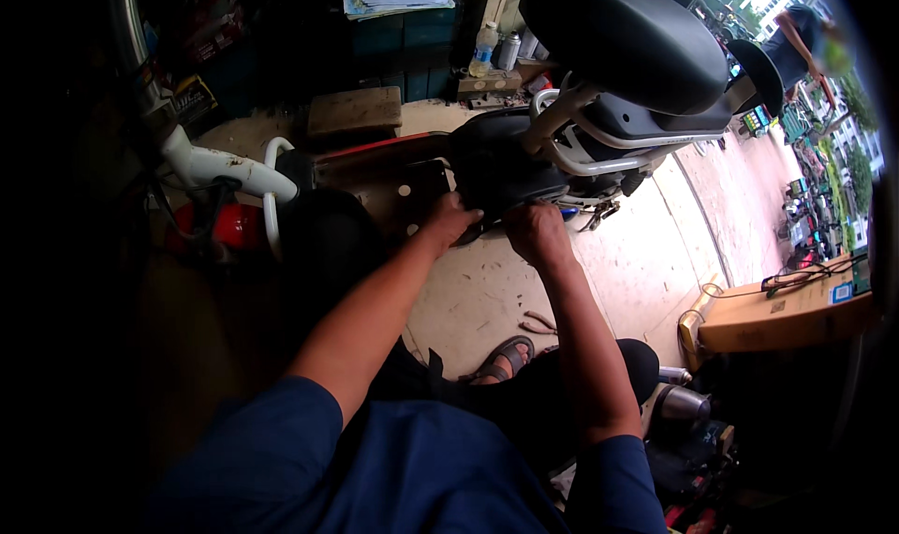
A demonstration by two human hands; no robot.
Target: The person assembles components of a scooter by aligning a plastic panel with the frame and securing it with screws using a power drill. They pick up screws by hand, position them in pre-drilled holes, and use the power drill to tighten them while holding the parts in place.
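An electric scooter with a white tube frame (229, 170) and a black seat (632, 42) stands across in front of me. Below the seat is a dark rounded black part (510, 173); shadow hides its details. My left hand (451, 223) is closed at the lower left edge of this part, beside the brown footboard (384, 192), its thumb pointing right. My right hand (539, 232) is closed with curled fingers against the part's lower right edge. Whatever the fingers grip is hidden or too dark to name.
Pliers (538, 323) lie on the pale floor by my sandalled foot (506, 358). A cardboard box (777, 314) stands at right. Behind the scooter are a wooden block (354, 112), a plastic bottle (483, 51) and a spray can (508, 52). Another person (796, 42) is outside.
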